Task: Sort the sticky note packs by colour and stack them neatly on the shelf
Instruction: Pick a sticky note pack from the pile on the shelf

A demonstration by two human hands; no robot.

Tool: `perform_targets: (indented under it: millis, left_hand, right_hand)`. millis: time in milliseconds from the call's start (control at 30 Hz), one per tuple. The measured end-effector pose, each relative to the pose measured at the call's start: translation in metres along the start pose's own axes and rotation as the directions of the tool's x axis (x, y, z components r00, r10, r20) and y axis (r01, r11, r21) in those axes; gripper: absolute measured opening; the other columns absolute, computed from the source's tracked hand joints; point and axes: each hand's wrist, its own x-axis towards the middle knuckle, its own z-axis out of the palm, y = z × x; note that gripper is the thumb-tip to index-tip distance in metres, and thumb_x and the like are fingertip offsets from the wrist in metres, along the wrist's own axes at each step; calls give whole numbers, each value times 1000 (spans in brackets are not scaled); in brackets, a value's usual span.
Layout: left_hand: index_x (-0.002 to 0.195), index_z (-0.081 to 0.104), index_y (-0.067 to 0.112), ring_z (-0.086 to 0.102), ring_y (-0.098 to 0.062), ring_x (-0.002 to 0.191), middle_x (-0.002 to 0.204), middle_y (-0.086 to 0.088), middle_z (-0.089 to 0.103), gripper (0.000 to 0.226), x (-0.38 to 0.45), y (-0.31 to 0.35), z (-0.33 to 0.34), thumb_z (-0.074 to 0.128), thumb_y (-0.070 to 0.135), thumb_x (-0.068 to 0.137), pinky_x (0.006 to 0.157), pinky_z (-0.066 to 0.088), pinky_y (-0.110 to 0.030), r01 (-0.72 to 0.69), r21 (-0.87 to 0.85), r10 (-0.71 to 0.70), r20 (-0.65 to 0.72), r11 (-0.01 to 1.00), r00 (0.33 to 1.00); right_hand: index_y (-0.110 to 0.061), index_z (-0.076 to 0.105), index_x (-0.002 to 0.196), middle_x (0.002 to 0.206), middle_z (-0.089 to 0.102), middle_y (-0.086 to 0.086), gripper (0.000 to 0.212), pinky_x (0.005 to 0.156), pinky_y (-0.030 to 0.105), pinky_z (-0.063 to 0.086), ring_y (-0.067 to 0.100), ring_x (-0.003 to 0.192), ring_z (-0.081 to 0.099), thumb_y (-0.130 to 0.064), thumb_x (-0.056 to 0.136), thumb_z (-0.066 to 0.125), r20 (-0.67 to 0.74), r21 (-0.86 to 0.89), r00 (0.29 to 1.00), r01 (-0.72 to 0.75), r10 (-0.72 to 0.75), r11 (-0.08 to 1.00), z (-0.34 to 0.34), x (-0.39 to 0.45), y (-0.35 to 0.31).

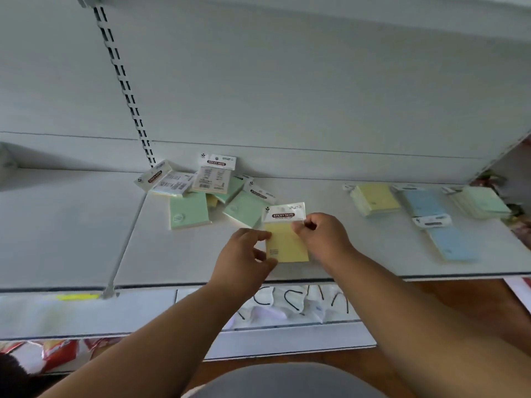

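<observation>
A pale yellow sticky note pack in clear wrap with a white header card (286, 239) is held over the front middle of the white metal shelf (71, 234).

Its left edge is pinched by the left hand (244, 258), its upper right corner by the right hand (321, 237). An unsorted heap of green and yellow packs (201, 193) lies toward the back edge; yellow (373, 198), blue (423, 202) and green (479, 202) stacks are ranged toward the right end.

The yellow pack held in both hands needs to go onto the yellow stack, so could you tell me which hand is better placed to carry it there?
Probably the right hand: it pinches the yellow pack and is nearer the yellow stack.
</observation>
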Motion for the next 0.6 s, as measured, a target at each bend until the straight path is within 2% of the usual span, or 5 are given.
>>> perform_targets:
  millis: [100, 200, 367, 500, 600]
  left_hand:
    - [116, 64, 28, 60, 9, 74, 111, 15, 51, 39, 11, 28, 49, 74, 20, 79, 57, 40, -1, -40, 20, 38, 87, 999, 995]
    - [120, 63, 25, 61, 2, 79, 116, 12, 51, 39, 22, 62, 101, 71, 22, 82, 58, 36, -1, -66, 56, 56, 158, 996, 986]
    - [125, 61, 21, 64, -14, 92, 123, 2, 51, 41, 33, 107, 168, 67, 26, 85, 80, 52, -24, -65, 152, 35, 195, 986, 980]
    - [126, 61, 20, 59, -21, 106, 127, -2, 49, 41, 41, 124, 195, 64, 26, 86, 93, 46, -26, -53, 303, 5, 160, 952, 987]
    - [125, 61, 22, 59, -21, 106, 127, -1, 48, 41, 42, 131, 205, 64, 26, 85, 91, 46, -25, -30, 363, -19, 130, 931, 991]
  right_hand:
    - [-5, 66, 80, 77, 67, 12, 34, 64, 33, 47, 28, 74, 63, -38, 88, 64, -63, -88, 996, -67, 61, 994, -42, 3, 42]
    - [-11, 63, 74, 70, 62, 4, 33, 55, 28, 39, 23, 69, 59, -41, 89, 63, -84, -189, 990, -128, 114, 974, -85, 13, 84]
    - [-20, 43, 60, 61, 46, -3, 41, 53, 29, 30, 24, 70, 52, -44, 88, 63, -66, -319, 987, -161, 148, 934, -135, 39, 136]
    - [-13, 59, 77, 83, 63, 7, 31, 67, 30, 40, 31, 85, 60, -41, 88, 62, 5, -373, 996, -78, 86, 925, -144, 58, 152]
    - [-13, 61, 93, 96, 67, 8, 31, 71, 33, 46, 31, 92, 63, -43, 85, 65, 15, -403, 999, -40, 50, 915, -150, 63, 158]
